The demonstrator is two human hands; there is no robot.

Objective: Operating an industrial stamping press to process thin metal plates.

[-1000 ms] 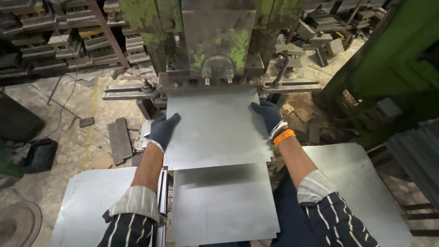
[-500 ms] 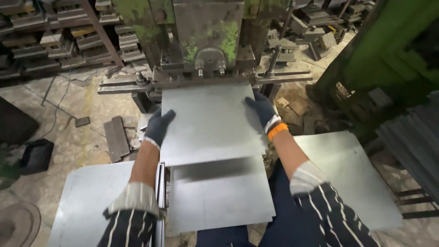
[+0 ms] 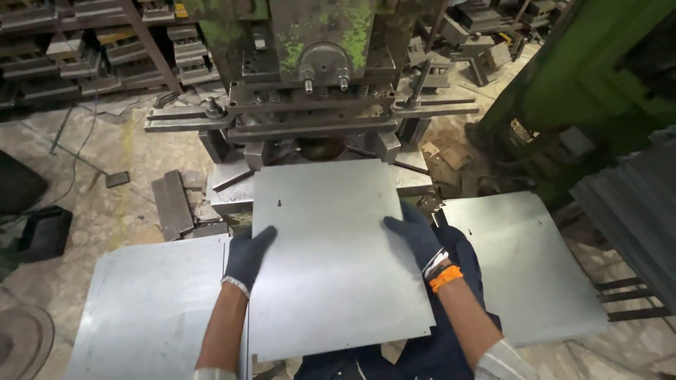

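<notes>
1. A worker's left hand (image 3: 248, 259), in a dark knit glove, grips the left edge of a square grey metal sheet (image 3: 331, 253), fingers on top, thumb apparently curled under the rim.
2. The right hand (image 3: 417, 238), gloved the same and banded orange at the wrist, clamps the sheet's right edge, fingers spread flat across the top face.
3. The sheet lies almost level between the two hands, its far edge resting at the bed of a worn green press (image 3: 317, 91), just below the tooling; its near edge reaches over the worker's lap.
4. A small dark mark, possibly a punched hole, shows near the sheet's far left corner; the view is too coarse to be sure.
5. A second grey sheet (image 3: 148, 302) lies flat to the left, its edge running under the left forearm; a third sheet (image 3: 521, 260) lies to the right, beside the right wrist.
6. Dark steel blocks (image 3: 172, 204) sit on the stained concrete floor left of the press bed, and racks of metal parts (image 3: 63, 49) fill the background at upper left.
</notes>
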